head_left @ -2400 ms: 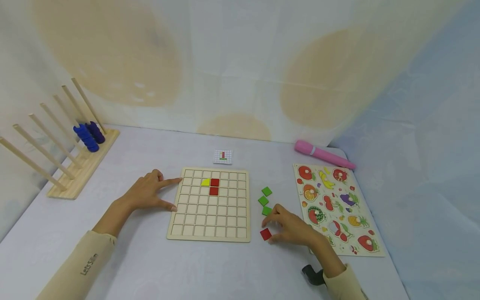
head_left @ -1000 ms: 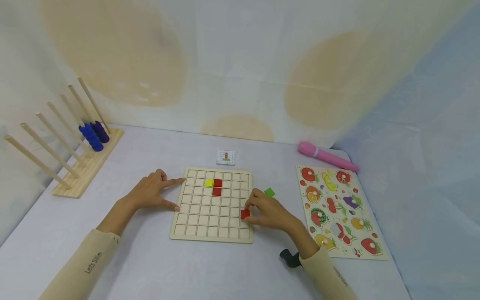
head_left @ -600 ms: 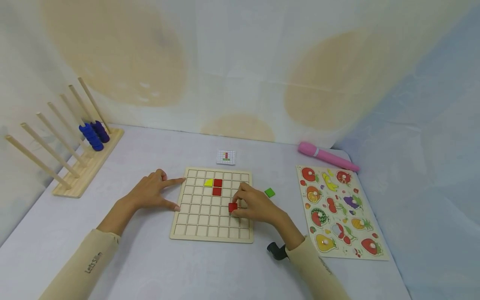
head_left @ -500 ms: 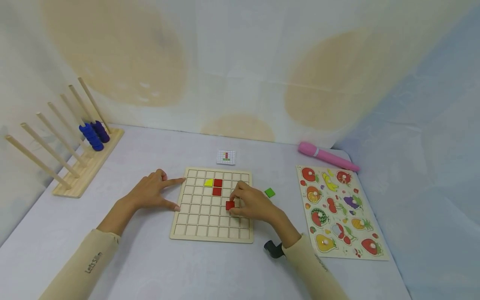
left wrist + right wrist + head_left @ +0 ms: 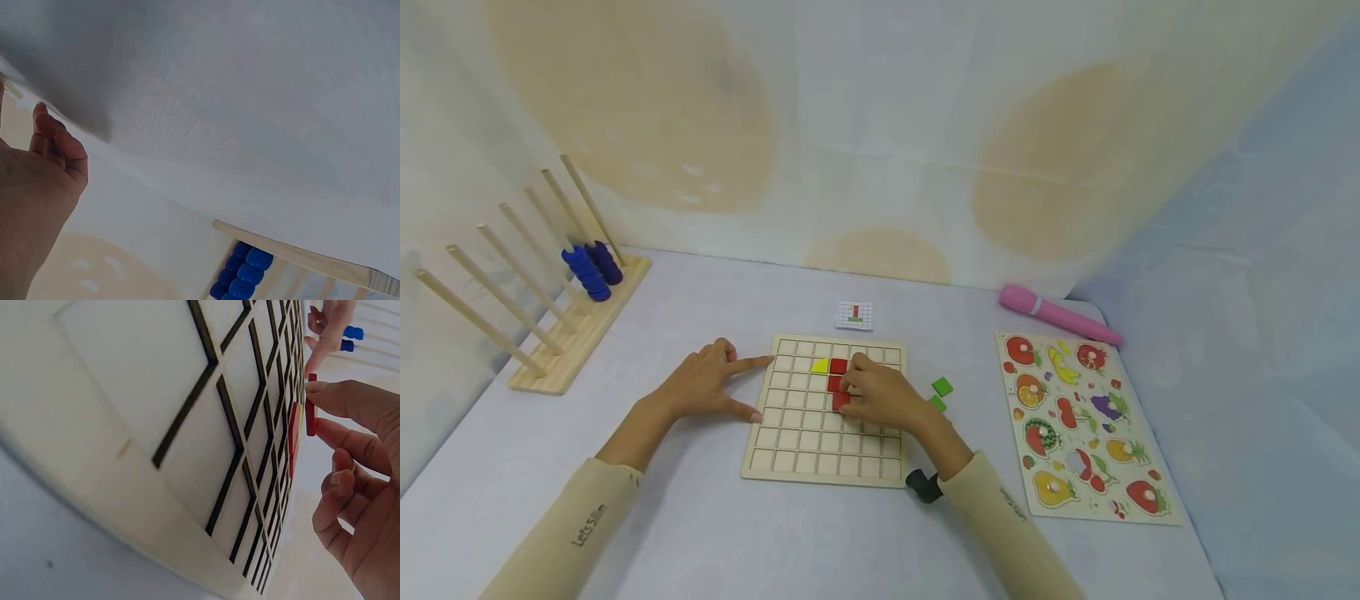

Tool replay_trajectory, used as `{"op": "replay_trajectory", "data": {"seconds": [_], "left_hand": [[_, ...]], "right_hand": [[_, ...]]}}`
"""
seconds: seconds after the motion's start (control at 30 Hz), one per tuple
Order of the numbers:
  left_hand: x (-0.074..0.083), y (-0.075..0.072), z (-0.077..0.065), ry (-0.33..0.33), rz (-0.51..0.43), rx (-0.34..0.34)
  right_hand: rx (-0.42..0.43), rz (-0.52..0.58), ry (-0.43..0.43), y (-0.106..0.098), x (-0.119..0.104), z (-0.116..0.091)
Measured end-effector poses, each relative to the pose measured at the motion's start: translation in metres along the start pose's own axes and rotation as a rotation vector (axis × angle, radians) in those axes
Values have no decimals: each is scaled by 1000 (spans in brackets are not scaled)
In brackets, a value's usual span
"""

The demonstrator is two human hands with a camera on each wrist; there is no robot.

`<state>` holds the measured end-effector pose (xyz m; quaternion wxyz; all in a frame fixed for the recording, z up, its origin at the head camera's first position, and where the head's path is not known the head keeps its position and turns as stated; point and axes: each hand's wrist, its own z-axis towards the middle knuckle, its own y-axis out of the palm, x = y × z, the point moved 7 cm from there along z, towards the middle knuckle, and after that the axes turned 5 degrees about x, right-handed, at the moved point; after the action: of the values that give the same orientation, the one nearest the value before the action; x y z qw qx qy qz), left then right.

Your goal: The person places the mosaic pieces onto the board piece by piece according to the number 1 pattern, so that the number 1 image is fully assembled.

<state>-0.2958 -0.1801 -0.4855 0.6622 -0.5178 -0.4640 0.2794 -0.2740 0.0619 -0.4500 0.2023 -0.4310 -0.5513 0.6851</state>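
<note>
I have a red tile (image 5: 840, 402) pinched between thumb and finger of my right grip (image 5: 883, 393), which reaches over the board (image 5: 785, 438) from about 4 o'clock. In the head view the tile lies just off the 6 o'clock side of the lower red tile (image 5: 834, 383); my right wrist view shows it edge-on and apparently lifted off the wood, so I judge it isn't seated. My left grip (image 5: 700, 385) is spread, forefinger and thumb straight, against the board's edge between 9 and 10 o'clock.

If I let go with the tile turned or off centre, one side could ride up on a dividing strip and leave it tilted. My fingertip is so near the lower red tile that a careless sweep could nudge that one, or the upper red tile (image 5: 838, 366) and the yellow tile (image 5: 820, 366) past it. The black piece (image 5: 922, 485) at my right cuff is close to the board's corner between 4 and 5 o'clock; dropping that wrist could knock the board, more so if my left eases off. The green tiles (image 5: 942, 386), near 3 o'clock, could be brushed by my forearm.
</note>
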Motion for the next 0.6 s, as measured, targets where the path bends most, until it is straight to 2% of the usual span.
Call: {"op": "replay_trajectory", "data": {"seconds": [0.4,0.6], "left_hand": [[0,0,0,-1,-5,-5],[-1,1,1,-10,-3,-5]], "right_hand": [[-4,-72,-5,10,-1,7],[-16,-62,16,12,-3,9]]}}
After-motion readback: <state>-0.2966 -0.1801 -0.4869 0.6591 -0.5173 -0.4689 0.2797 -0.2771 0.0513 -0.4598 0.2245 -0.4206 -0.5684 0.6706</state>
